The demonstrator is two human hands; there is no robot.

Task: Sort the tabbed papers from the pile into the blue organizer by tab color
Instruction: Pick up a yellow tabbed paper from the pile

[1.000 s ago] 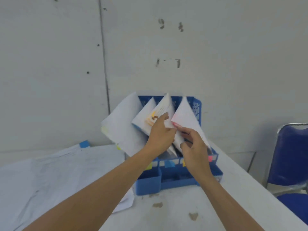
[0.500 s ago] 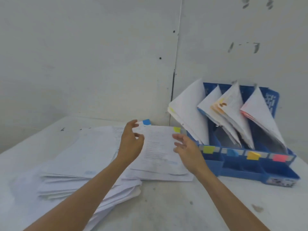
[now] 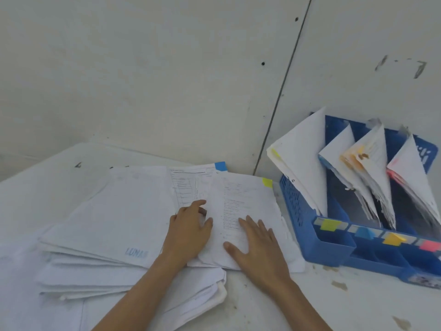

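- Pile of tabbed papers (image 3: pixel 102 225): loose, fanned stack of white sheets on the left half of the white table (image 3: pixel 274 306), edges uneven. One upper sheet carries pale blue lettering (image 3: pixel 136 252) near its lower edge.
- Blue organizer (image 3: pixel 331 247): stands on the table just to the right of the pile, against the wall. It has four slots in a row and small open cups along the front.
- Filed bundles: four, one per slot, all leaning left with corners pointing up. Left to right: yellow-tabbed bundle (image 3: pixel 303 163), blue-tabbed bundle (image 3: pixel 338 151), orange-tabbed bundle (image 3: pixel 372 163), pink-tabbed bundle (image 3: pixel 410 173).
- Top sheet (image 3: pixel 250 199): printed, lies at the right end of the pile, nearest the organizer. It partly covers a second printed sheet (image 3: pixel 188 182).
- Right hand (image 3: pixel 257 244): palm down, fingers straight and spread, pressing flat on the lower part of the top sheet.
- Left hand (image 3: pixel 188 230): palm down beside the right one and not touching it. Its fingers are relaxed on the second sheet, with the thumb at the top sheet's left edge. It grips nothing that I can make out.
- Slot labels on the organizer front: yellow flag (image 3: pixel 330 224), blue flag (image 3: pixel 364 232), orange flag (image 3: pixel 393 238), pink flag (image 3: pixel 429 246).
- Yellow tab (image 3: pixel 267 182): far right corner of the top sheet.
- Blue tab (image 3: pixel 220 166): far corner of the second sheet.
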